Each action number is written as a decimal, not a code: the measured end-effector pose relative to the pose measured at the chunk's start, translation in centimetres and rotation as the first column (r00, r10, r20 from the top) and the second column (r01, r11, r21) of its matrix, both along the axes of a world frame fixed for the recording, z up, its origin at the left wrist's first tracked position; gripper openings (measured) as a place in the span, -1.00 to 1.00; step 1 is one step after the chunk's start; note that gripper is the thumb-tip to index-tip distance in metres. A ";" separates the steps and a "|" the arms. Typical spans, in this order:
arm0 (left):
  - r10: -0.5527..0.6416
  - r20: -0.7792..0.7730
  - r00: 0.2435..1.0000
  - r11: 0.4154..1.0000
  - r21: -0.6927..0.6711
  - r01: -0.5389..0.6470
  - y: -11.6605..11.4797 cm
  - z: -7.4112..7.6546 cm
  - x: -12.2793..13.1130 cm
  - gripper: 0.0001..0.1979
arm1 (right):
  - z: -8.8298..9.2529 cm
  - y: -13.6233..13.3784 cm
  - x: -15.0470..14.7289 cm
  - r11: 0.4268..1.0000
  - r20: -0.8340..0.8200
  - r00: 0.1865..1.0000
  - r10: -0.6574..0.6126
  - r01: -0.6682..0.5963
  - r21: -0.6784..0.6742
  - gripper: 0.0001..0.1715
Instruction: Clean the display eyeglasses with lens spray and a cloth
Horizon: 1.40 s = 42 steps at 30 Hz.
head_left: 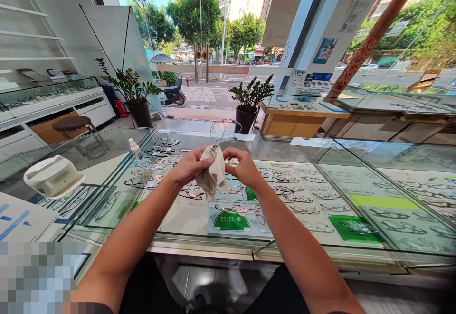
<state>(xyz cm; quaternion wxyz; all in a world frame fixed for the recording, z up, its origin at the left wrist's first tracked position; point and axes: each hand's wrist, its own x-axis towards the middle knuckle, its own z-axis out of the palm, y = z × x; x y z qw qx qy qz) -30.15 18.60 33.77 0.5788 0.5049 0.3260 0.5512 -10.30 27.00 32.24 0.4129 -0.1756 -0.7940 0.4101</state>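
Observation:
Over the glass display counter (178, 234), my left hand (190, 166) is closed on a crumpled pale cloth (210, 176) with faint print. A pair of thin-rimmed eyeglasses (213, 131) sticks up from the top of the cloth, its lenses facing the window. My right hand (244, 166) is closed at the cloth's right edge, thumb and forefinger pinched together. The cloth partly hides the right fingertips and the lower part of the eyeglasses. Beneath both hands, rows of spectacle frames (237, 208) lie inside the counter.
A small white spray bottle (135, 149) stands on the counter to the left. Farther left is a white device (53, 176) near a sheet of paper (21, 219). Green sign cards (231, 221) lie under the glass. Potted plants (139, 112) and a stool (73, 124) stand beyond.

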 end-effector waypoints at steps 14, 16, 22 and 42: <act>0.178 0.101 0.979 0.984 0.007 -0.179 0.4 -0.3 1.0 -0.39 | -0.3 -1.0 -0.7 0.951 -0.131 0.983 -0.130 0.161 0.265 -0.83; 0.167 0.105 0.980 0.986 -0.008 -0.167 0.4 -0.2 0.8 -0.38 | -0.3 -1.0 -0.8 0.963 -0.151 0.981 -0.119 0.152 0.224 -0.84; 0.009 0.005 1.000 0.999 -0.036 -0.009 0.1 -0.1 -0.3 -0.41 | -0.8 -0.4 -1.0 0.997 -0.184 0.981 -0.054 0.044 -0.059 -0.62; 0.186 -0.165 0.969 0.978 0.130 -0.165 0.6 -1.3 1.6 -0.49 | -2.1 -1.7 -2.7 0.986 -0.194 0.974 -0.119 0.092 -0.142 -0.64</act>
